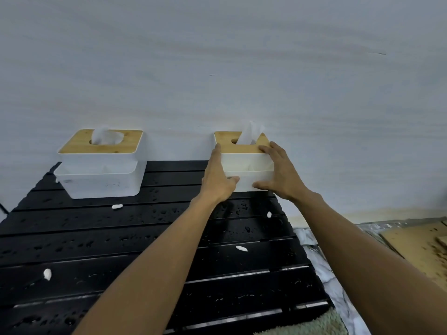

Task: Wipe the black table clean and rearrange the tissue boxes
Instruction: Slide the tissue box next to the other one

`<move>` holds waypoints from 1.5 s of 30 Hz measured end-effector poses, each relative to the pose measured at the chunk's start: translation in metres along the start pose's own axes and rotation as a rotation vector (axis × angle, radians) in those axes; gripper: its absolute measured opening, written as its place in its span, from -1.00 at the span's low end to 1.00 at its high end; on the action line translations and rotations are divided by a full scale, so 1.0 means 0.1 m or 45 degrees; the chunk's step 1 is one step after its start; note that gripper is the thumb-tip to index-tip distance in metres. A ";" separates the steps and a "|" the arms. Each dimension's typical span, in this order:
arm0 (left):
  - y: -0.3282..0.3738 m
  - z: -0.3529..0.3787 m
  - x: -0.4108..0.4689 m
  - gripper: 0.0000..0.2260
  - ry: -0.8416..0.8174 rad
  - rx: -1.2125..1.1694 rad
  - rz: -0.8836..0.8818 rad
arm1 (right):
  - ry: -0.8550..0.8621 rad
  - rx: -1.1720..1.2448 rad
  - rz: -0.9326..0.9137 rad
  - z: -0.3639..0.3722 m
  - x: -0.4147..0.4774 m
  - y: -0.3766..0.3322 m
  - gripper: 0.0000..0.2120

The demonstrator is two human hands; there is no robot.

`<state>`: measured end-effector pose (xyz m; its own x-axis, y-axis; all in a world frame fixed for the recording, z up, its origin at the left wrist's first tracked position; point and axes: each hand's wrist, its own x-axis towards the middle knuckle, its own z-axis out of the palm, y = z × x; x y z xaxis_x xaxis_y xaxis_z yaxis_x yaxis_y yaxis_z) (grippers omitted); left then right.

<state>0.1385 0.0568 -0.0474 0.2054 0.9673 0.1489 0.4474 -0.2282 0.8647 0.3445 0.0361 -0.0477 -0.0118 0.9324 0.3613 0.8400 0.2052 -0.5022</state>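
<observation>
A black slatted table point(150, 238) is spotted with water drops and small white tissue scraps point(241, 248). Two white tissue boxes with wooden lids stand at its far edge against the wall. The left tissue box point(101, 175) stands alone, a tissue poking from its lid. My left hand point(217, 175) grips the left side of the right tissue box point(246, 163), thumb against its front. On that box's right side is my right hand point(278, 170), with its fingers over the lid edge and its thumb low on the front.
A pale wall rises right behind the boxes. Right of the table lie crumpled white sheeting point(321, 267) and brown cardboard point(416, 245) on the floor. A fluffy greenish rug point(314, 325) shows at the bottom edge.
</observation>
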 end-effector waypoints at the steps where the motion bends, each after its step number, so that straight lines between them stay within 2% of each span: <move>1: 0.00 0.00 0.00 -0.11 -0.001 -0.009 0.003 | -0.004 -0.007 0.007 -0.01 0.00 -0.01 -0.06; 6: -0.02 -0.09 -0.07 -0.08 -0.022 -0.071 0.036 | -0.053 -0.085 0.073 -0.04 -0.02 -0.10 0.03; 10: -0.13 -0.37 -0.18 -0.08 0.025 0.011 0.058 | -0.015 -0.316 0.041 -0.03 -0.07 -0.23 0.12; 15: -0.27 -1.06 -0.43 -0.33 0.187 0.063 0.137 | 0.087 -0.365 -0.098 0.12 -0.15 -0.71 0.02; 19: -0.42 -1.73 -0.66 -0.48 0.374 0.224 0.204 | 0.013 -0.253 -0.178 0.45 -0.13 -1.33 -0.05; 23: -0.69 -2.36 -0.75 -0.36 0.477 0.390 0.099 | -0.111 -0.081 -0.205 0.87 -0.05 -1.99 -0.03; 26: -0.89 -2.69 -0.78 -0.18 0.411 0.325 -0.030 | -0.205 0.023 -0.187 1.13 0.04 -2.39 0.05; 32: -1.23 -3.02 -0.60 0.10 0.245 0.240 -0.122 | -0.245 -0.023 -0.213 1.50 0.32 -2.71 0.11; 38: -1.36 -2.98 -0.42 0.09 0.104 0.109 -0.175 | -0.278 -0.032 -0.207 1.73 0.43 -2.69 0.03; 45: -1.29 -2.80 -0.41 -0.04 0.263 0.192 -0.123 | -0.222 0.020 -0.228 1.77 0.37 -2.66 -0.09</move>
<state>-0.1713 0.0776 -0.0304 -0.0199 0.9839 0.1773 0.5841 -0.1325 0.8008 0.0243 0.0682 -0.0396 -0.2546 0.9177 0.3051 0.8076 0.3753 -0.4549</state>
